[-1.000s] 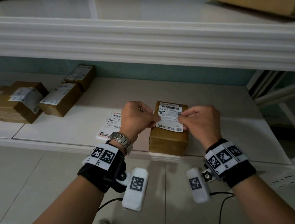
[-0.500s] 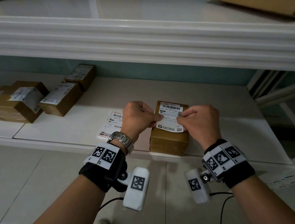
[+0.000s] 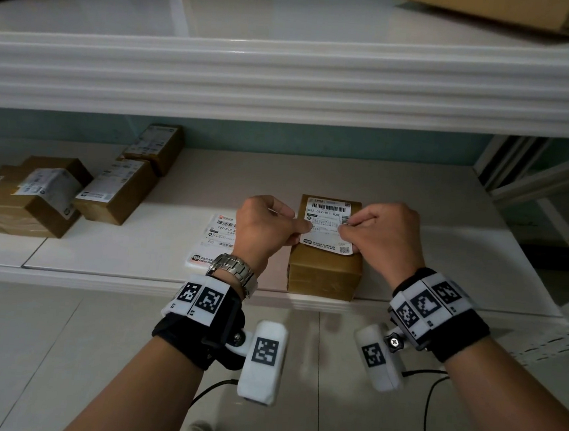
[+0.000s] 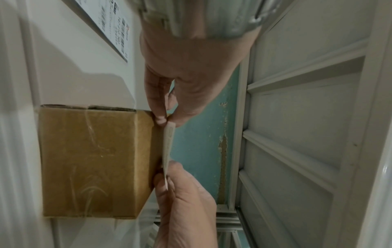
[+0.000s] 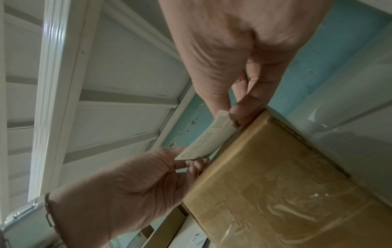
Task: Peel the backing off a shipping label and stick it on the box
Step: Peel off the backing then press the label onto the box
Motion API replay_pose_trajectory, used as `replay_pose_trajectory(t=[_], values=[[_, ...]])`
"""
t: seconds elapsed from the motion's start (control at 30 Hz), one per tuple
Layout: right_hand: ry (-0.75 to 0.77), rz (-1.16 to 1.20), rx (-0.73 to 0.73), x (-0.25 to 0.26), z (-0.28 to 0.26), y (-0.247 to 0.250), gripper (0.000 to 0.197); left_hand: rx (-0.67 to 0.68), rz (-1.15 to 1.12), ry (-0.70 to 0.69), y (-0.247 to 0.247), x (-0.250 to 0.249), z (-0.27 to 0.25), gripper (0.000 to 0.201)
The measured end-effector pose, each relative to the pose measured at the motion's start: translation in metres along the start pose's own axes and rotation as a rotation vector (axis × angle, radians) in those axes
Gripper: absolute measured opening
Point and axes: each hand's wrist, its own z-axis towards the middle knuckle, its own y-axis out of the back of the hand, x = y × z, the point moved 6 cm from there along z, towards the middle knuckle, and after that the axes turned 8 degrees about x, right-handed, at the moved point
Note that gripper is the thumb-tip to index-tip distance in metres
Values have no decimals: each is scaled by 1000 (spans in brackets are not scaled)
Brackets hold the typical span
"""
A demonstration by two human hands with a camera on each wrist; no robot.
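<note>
A small brown cardboard box (image 3: 323,272) stands at the front edge of the lower shelf. Both hands hold a white shipping label (image 3: 325,224) flat, just above the box's top. My left hand (image 3: 264,229) pinches the label's left edge between thumb and forefinger. My right hand (image 3: 379,237) pinches its right edge the same way. In the left wrist view the label (image 4: 168,147) appears edge-on, a narrow gap away from the box (image 4: 95,159). The right wrist view shows the label (image 5: 208,140) slightly bowed over the box (image 5: 286,184) corner.
A stack of more labels (image 3: 217,240) lies on the shelf (image 3: 444,263) left of the box. Several labelled boxes (image 3: 113,190) sit at the far left. An upper shelf (image 3: 287,88) overhangs, with more boxes on it. White framing (image 3: 537,182) closes the right side.
The label has moved slightly farther back over the box top, with both hands still pinching its edges. The box has not moved.
</note>
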Motion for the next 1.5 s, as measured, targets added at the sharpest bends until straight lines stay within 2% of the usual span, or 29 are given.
replay_pose_trajectory(t=[0.73, 1.27, 1.5], values=[[-31, 5, 0, -4, 2, -2, 17, -17, 73, -26, -1, -1, 0, 32], [-4, -58, -12, -3, 0, -3, 17, -77, 261, -95, -1, -6, 2, 37], [-10, -64, -6, -3, 2, -4, 16, -82, 272, -92, -1, -6, 3, 35]])
